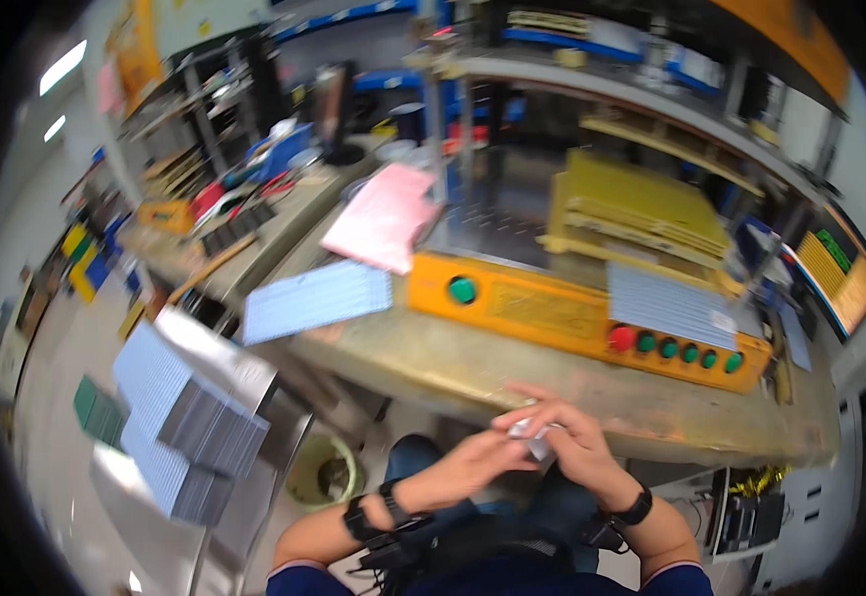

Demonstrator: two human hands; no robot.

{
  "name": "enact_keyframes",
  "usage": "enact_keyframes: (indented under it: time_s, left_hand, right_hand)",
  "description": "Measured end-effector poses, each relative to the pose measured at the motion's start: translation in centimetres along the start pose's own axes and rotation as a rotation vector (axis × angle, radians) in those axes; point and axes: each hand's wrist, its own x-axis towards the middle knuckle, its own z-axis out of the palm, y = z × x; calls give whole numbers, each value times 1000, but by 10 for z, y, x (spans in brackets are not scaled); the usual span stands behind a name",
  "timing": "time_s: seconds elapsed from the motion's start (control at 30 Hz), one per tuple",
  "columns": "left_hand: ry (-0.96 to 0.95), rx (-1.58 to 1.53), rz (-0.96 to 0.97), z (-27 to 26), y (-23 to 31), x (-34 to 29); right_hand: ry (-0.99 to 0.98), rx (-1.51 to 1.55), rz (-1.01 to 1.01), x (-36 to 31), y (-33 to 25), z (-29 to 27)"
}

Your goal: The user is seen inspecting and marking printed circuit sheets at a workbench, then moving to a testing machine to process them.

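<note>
Both hands meet over my lap, just in front of the bench edge. A small, whitish, crumpled piece (532,438) sits between them, and blur hides what exactly it is. My right hand (577,437) is closed, its bent fingers and thumb around the piece. From the left, my left hand (488,460) reaches in with its fingers pressed together against the same piece. Beyond the hands runs an orange control panel (522,303) with one red button and several green ones. A pale blue ribbed panel (671,303) lies over its right part.
Another pale blue panel (319,300) and a pink cloth (383,216) lie on the bench (433,370). Yellow plates (642,204) sit behind the controls. Stacked blue panels (180,427) stand on a metal cart at left. A pale bin (307,475) is under the bench. A monitor (835,268) is right.
</note>
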Motion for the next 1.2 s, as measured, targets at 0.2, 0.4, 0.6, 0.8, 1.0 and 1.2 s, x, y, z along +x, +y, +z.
enact_keyframes:
  time_s: [0.2, 0.4, 0.6, 0.8, 1.0, 1.2]
  left_hand:
    - [-22, 290, 117, 16, -25, -8]
    - [14, 43, 65, 8, -33, -32]
    - [40, 301, -133, -11, -27, -47]
    - [-153, -406, -182, -46, -33, -65]
    - [-49, -117, -30, -62, -41, -93]
    - [204, 298, 68, -62, -27, -108]
  right_hand:
    - [-4, -396, -126, -20, -14, 20]
    - [87, -357, 85, -33, -4, 47]
    - [60, -578, 56, -31, 7, 45]
    - [-100, -819, -97, -17, 9, 53]
    - [-228, -672, -52, -3, 21, 74]
    - [-207, -625, 29, 12, 20, 99]
